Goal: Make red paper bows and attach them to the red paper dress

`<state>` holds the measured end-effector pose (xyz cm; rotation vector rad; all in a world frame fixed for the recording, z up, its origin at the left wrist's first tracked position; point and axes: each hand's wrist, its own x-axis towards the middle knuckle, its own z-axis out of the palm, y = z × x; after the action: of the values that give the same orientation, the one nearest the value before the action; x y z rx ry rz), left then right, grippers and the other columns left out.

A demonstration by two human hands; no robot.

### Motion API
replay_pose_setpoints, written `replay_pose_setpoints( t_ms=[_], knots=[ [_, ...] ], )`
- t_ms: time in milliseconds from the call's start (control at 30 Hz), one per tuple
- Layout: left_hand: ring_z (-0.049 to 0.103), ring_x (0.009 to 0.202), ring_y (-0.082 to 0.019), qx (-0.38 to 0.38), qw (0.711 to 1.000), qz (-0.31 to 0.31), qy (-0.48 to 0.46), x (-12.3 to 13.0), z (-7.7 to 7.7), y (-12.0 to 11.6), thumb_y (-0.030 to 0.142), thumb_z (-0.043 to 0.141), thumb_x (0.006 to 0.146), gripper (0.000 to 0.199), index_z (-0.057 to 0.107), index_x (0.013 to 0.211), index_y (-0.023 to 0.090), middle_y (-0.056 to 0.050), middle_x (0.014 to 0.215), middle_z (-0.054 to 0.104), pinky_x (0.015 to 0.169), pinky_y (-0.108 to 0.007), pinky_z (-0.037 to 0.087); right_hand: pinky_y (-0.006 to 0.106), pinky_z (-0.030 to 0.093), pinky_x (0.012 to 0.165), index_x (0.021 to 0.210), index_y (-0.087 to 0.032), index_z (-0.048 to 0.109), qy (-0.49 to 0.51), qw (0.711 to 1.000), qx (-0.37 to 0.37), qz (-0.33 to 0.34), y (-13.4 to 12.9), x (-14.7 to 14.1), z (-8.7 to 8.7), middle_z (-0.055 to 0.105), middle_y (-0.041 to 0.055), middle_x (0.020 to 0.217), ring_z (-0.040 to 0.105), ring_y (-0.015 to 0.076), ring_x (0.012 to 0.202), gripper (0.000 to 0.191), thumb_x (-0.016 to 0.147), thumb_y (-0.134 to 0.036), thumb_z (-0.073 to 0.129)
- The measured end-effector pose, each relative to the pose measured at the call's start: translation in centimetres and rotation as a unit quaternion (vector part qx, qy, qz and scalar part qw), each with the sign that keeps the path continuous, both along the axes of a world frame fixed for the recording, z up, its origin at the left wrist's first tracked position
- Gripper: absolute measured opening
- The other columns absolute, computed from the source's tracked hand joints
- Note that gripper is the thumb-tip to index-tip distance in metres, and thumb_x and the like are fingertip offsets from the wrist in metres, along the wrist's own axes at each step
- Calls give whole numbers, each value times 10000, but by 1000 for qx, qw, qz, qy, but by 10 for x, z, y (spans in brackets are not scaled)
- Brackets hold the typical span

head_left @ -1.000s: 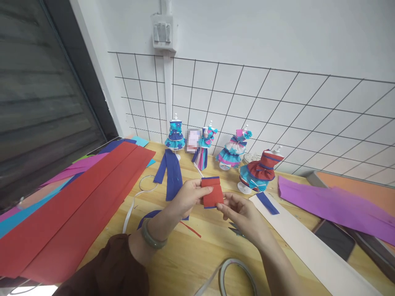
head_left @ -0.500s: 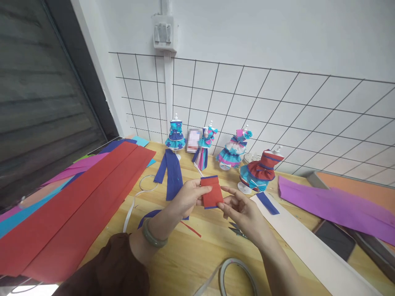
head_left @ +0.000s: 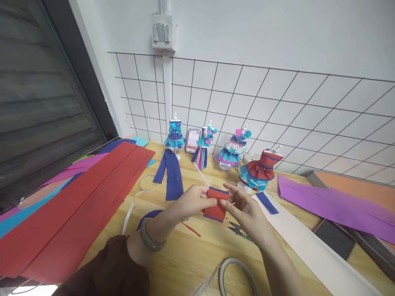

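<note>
A small red crepe paper piece with blue edging along its top and bottom is held between both hands above the table. My left hand pinches its left side, thumb on the front face. My right hand grips the right side, its thumb meeting the left thumb near the middle, where the paper bends. Just below the right hand lie thread snips, partly hidden by it. A thin red paper strip rests under the left wrist. Blue paper strips lie beyond the left hand.
Several small dress forms in paper dresses, one red and blue, stand along the wire grid. Long red paper covers the left side. A tape roll lies in front. White paper, purple paper and a phone are at right.
The red paper has moved slightly down and right and now bends across its middle. My right thumb has shifted up from the lower corner to the centre. More of the snips shows.
</note>
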<state>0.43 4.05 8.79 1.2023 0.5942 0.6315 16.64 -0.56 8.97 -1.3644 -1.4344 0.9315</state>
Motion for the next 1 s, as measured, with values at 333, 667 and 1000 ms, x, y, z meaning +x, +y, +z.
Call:
replay_pose_setpoints(
  t_ms=[333, 667, 1000],
  knots=[
    [578, 620, -109, 23, 998, -41, 39, -5, -2, 2, 313, 621, 693, 313, 610, 945, 127, -45, 752, 642, 547, -196, 399, 246, 356, 496, 1124, -159, 533, -25, 999, -22, 12, -1, 1, 1, 376, -56, 570, 407, 117, 535, 473, 726, -405, 597],
    [572, 701, -118, 50, 998, 25, 12, -2, -6, 5, 318, 619, 697, 241, 610, 822, 113, -50, 783, 635, 657, -225, 418, 304, 465, 673, 1191, -181, 459, 68, 997, -41, 15, -2, -2, 8, 564, 13, 731, 548, 178, 753, 554, 711, -394, 636],
    [542, 623, -116, 78, 995, 0, 68, -10, 2, 4, 307, 651, 639, 198, 620, 711, 125, -15, 656, 602, 572, -217, 392, 310, 485, 712, 1188, -184, 462, 128, 984, -93, 80, -5, -8, 15, 608, -2, 758, 586, 158, 761, 598, 658, -343, 688]
  ],
)
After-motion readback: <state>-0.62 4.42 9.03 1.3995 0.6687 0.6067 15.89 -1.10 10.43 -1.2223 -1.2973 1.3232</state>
